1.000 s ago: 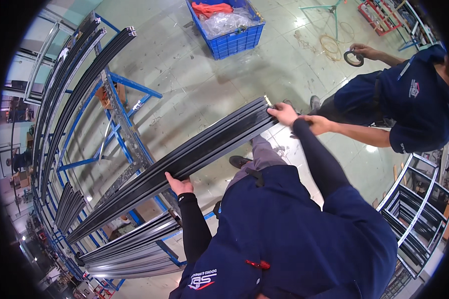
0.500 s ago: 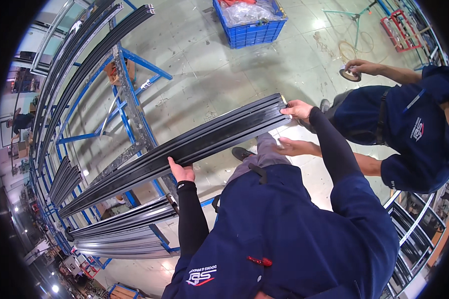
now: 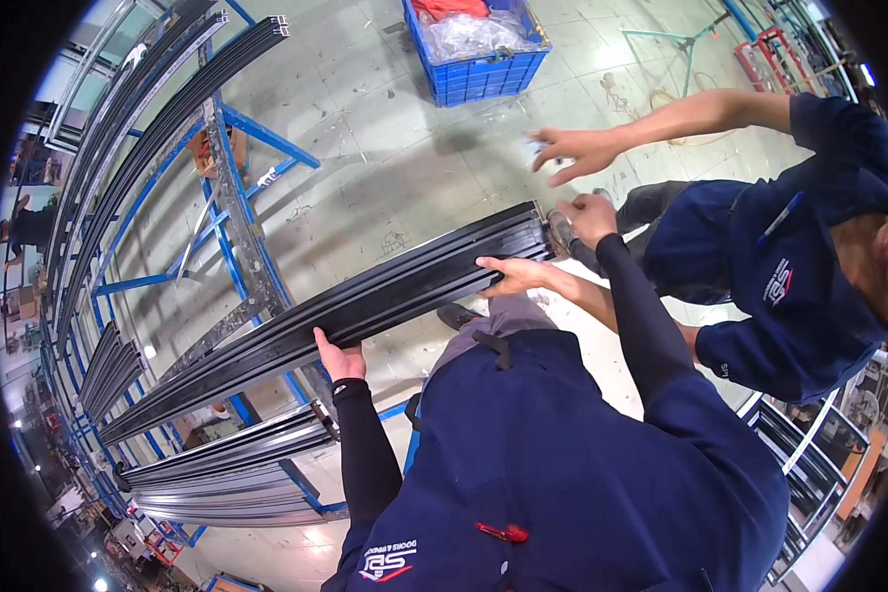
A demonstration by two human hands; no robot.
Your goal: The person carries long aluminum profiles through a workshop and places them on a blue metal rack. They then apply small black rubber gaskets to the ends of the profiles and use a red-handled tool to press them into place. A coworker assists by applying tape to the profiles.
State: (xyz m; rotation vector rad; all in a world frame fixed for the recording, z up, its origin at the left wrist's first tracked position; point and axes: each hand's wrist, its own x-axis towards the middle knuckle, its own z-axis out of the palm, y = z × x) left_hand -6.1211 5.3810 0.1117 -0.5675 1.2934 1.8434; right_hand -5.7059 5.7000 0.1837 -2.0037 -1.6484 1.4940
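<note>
A long black ribbed frame profile (image 3: 405, 288) stretches from the blue rack at the left to just in front of me, tilted across the view. My left hand (image 3: 342, 359) grips its near edge, thumb up along the side and the other fingers hidden underneath. Just off the profile's right end, my right hand (image 3: 592, 219) has its fingers curled in; whether something small is inside them is hidden. A co-worker's hand (image 3: 511, 276) holds the near edge close to that end. The co-worker's other hand (image 3: 580, 153) is spread in the air beyond it.
The blue steel rack (image 3: 229, 237) carries more long dark profiles (image 3: 183, 104) at the left. Silver-grey profiles (image 3: 232, 474) lie below my left hand. A blue crate (image 3: 483, 79) with clear plastic stands on the floor ahead. The co-worker (image 3: 750, 247) stands close at my right.
My right hand has come off the profile's end and curled. The co-worker's lower hand has taken hold of the near edge. Their other hand has swung leftward, and its brown roll no longer shows.
</note>
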